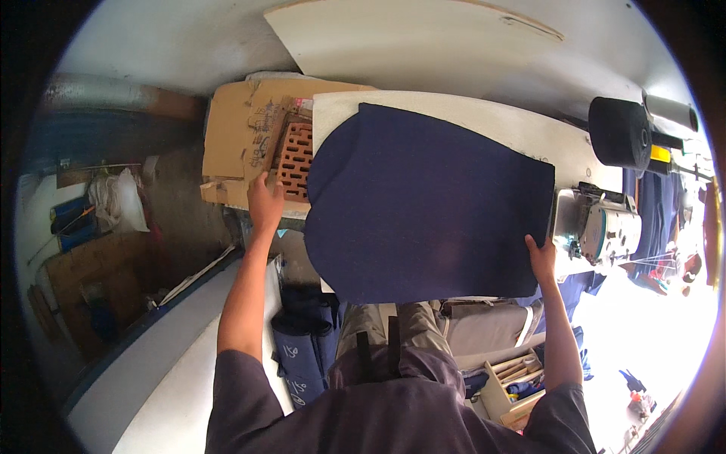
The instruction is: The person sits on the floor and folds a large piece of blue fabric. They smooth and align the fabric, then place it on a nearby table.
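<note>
A large navy fabric piece (425,210), seemingly several layers deep, lies before me with its rounded end to the left and a straight edge at the right. My right hand (543,260) grips that right edge near its lower corner, thumb on top and fingers hidden beneath. Left of the fabric, my left hand (265,203) is at the near side of a perforated red brick (294,162), by the lower end of a brown strip (277,133). Whether it grips the strip or only touches it cannot be made out. Under the fabric is a white board (482,110).
Flattened cardboard (229,133) lies at the table's left. To the right stands a sewing machine (610,230), with a black roll (618,135) above it. Rolled navy fabric (298,346) stands by my legs. A wooden drawer (513,380) sits below right.
</note>
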Motion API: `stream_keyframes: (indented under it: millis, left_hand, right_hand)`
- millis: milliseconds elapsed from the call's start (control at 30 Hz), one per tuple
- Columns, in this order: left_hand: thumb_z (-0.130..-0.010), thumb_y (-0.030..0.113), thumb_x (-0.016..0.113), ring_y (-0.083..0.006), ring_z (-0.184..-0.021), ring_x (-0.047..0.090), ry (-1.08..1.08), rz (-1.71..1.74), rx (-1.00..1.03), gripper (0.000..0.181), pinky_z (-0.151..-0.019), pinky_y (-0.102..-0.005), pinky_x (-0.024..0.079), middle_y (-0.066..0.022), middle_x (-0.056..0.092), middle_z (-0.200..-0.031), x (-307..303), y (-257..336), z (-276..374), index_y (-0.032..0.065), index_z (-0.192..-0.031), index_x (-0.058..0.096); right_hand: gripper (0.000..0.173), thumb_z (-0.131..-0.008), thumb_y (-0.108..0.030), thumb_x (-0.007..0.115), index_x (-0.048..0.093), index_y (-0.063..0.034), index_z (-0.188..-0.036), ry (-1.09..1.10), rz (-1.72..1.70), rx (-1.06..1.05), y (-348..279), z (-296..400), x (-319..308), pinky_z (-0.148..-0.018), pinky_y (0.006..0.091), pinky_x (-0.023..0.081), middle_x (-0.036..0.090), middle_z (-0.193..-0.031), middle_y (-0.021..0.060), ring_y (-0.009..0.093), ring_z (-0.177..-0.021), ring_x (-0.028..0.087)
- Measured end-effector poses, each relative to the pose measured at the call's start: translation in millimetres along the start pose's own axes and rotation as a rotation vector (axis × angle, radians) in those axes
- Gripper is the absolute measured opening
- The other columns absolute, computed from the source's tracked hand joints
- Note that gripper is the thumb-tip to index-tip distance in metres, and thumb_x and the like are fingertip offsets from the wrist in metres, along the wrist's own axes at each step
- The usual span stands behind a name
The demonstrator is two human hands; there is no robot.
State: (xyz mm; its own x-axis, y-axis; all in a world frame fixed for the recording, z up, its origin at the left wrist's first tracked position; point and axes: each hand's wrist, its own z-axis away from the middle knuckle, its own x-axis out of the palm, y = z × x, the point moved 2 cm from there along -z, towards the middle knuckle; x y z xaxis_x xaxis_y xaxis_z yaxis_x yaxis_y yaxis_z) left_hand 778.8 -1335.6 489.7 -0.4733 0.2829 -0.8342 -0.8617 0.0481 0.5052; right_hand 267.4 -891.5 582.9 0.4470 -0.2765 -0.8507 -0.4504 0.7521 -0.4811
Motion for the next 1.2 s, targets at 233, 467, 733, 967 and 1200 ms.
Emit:
stream_keyframes:
  millis: [233, 467, 733, 967, 1200]
  left_hand:
    - [-0.093, 0.037, 0.071, -0.0428, -0.136, 0.043, -0.171, -0.276, 0.228, 0.081, -0.109, -0.0535, 0.044, -0.0258, 0.041, -0.149, 20.4, 16.4, -26.5, 0.0000, -0.154, 0.032]
    - [-0.092, 0.031, 0.071, -0.0514, -0.139, 0.036, -0.147, -0.588, 0.254, 0.088, -0.108, -0.0614, 0.038, -0.0336, 0.023, -0.157, 52.6, 30.6, -19.2, 0.0013, -0.158, 0.021]
    - [-0.085, 0.033, 0.077, -0.0481, -0.135, 0.044, -0.102, -0.527, 0.265, 0.094, -0.106, -0.0554, 0.044, -0.0309, 0.038, -0.150, 32.4, 37.3, -34.6, 0.0106, -0.160, 0.025]
    - [-0.071, 0.032, 0.083, -0.0393, -0.125, 0.055, -0.116, -0.362, 0.244, 0.097, -0.102, -0.0478, 0.049, -0.0253, 0.053, -0.133, -72.1, 61.1, 21.7, 0.0039, -0.153, 0.040]
    - [-0.070, 0.027, 0.084, -0.0374, -0.123, 0.056, 0.037, 0.008, 0.129, 0.094, -0.106, -0.0452, 0.046, -0.0224, 0.053, -0.133, -126.8, 79.8, 119.5, -0.0019, -0.149, 0.043]
  right_hand:
    - [0.053, -0.093, -0.037, 0.073, 0.063, 0.0037, -0.125, -0.096, -0.035, 0.074, -14.9, -2.2, -5.3, -0.086, 0.0411, 0.053, 0.074, -0.102, 0.0199, 0.030, -0.094, 0.071]
    - [0.048, -0.093, -0.035, 0.073, 0.065, 0.0043, -0.118, -0.078, 0.027, 0.095, -13.4, -4.0, -0.3, -0.083, 0.0419, 0.054, 0.075, -0.096, 0.0201, 0.033, -0.092, 0.073]
    - [0.045, -0.093, -0.034, 0.073, 0.067, 0.0041, -0.114, -0.066, -0.027, 0.043, -3.4, -4.9, -0.5, -0.082, 0.0405, 0.054, 0.074, -0.098, 0.0194, 0.030, -0.090, 0.071]
    - [0.040, -0.091, -0.032, 0.075, 0.068, 0.0027, -0.109, -0.039, -0.067, 0.004, 1.0, -3.6, -0.1, -0.076, 0.0408, 0.054, 0.073, -0.090, 0.0204, 0.032, -0.081, 0.071]
    - [0.044, -0.089, -0.035, 0.076, 0.067, 0.0029, -0.109, -0.065, -0.027, 0.002, 6.3, -11.0, 7.2, -0.079, 0.0466, 0.054, 0.072, -0.093, 0.0239, 0.041, -0.090, 0.069]
